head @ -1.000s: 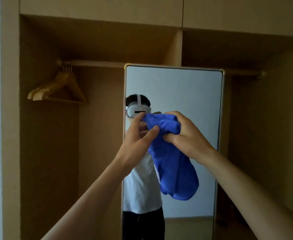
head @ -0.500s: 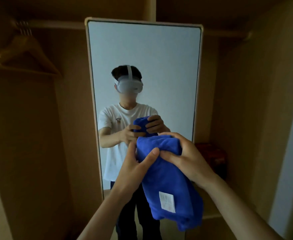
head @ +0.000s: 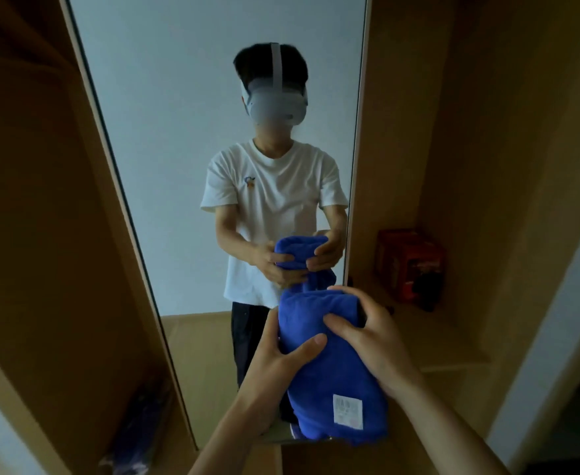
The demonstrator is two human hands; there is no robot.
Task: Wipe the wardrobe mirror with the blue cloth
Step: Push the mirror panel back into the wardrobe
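A tall wardrobe mirror (head: 179, 132) in a light frame stands upright inside the wooden wardrobe, straight ahead of me. I hold the bunched blue cloth (head: 329, 368) in front of its lower part with both hands. My left hand (head: 275, 368) grips the cloth's left side, thumb across the front. My right hand (head: 374, 341) grips the top right of the cloth, fingers curled over it. A white label shows near the cloth's hanging lower end. The mirror reflects a person holding the same cloth. Whether the cloth touches the glass I cannot tell.
A red box (head: 410, 265) sits on a low wooden shelf (head: 446, 351) right of the mirror. Something bluish and crumpled (head: 137, 430) lies on the wardrobe floor at lower left. Wooden wardrobe panels (head: 42, 200) close in on both sides.
The view has tilted down and come closer to the mirror; the hangers and rail have left the frame. Both hands keep their grip on the cloth, now lower against the mirror.
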